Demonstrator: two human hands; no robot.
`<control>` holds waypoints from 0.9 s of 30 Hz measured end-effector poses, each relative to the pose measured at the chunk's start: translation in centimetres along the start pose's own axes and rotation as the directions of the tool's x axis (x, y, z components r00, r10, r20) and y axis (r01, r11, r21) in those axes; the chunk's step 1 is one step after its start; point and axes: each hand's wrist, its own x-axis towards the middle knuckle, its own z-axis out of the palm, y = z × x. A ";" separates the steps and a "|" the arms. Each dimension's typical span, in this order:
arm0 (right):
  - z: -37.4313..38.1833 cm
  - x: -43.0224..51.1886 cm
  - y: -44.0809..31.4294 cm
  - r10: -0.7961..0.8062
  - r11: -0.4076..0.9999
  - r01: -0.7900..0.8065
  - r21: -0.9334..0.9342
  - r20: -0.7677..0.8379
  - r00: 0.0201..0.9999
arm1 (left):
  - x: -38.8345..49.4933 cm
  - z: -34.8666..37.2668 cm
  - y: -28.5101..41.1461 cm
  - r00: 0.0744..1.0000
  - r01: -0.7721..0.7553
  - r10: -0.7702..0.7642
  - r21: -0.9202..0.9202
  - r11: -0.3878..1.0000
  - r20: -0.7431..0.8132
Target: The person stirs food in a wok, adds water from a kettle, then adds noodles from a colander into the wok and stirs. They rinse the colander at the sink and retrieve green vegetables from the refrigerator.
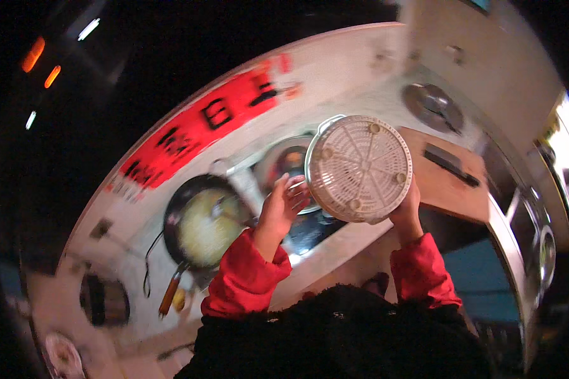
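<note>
A round beige plastic colander [360, 166], its slotted base and small round feet facing me, is held up over the counter's front edge. Along its left side shows a pale rim with a loop handle [331, 122]. My right hand [408, 208] grips the colander at its lower right, the fingers mostly hidden behind it. At the left rim is my left hand [284, 203], thumb up and fingers part curled; blur hides whether they hold the rim. Behind the colander, partly covered, a round pan or lid [277, 158] sits on the black glossy stove [310, 232].
Left of my hands is a black wok [173, 222] holding pale yellow food or liquid [201, 237], its wooden handle [170, 291] towards me. A cleaver [448, 163] lies on a wooden cutting board [426, 189]. Behind it rests a round metal lid [424, 106]. A red banner [199, 121] bears writing.
</note>
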 end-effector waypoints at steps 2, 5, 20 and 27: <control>-5.6 0.8 -6.1 -0.376 0.869 0.341 -0.357 -0.030 0.926 | 2.9 6.2 -4.0 0.988 0.108 -0.112 0.044 0.993 0.104; -13.9 0.1 -14.4 -0.817 0.173 0.746 -0.643 0.330 0.473 | 5.9 15.8 -10.4 0.915 0.248 -0.267 0.100 0.964 0.303; -40.0 -1.6 -37.3 -0.050 -0.775 0.588 -0.232 0.950 0.309 | 13.3 46.0 -38.3 0.602 0.413 -0.467 0.248 0.876 0.647; -42.6 1.8 -36.6 -0.085 -0.694 0.620 -0.367 0.896 0.436 | 17.2 44.8 -40.1 0.590 0.548 -0.527 0.176 0.818 0.612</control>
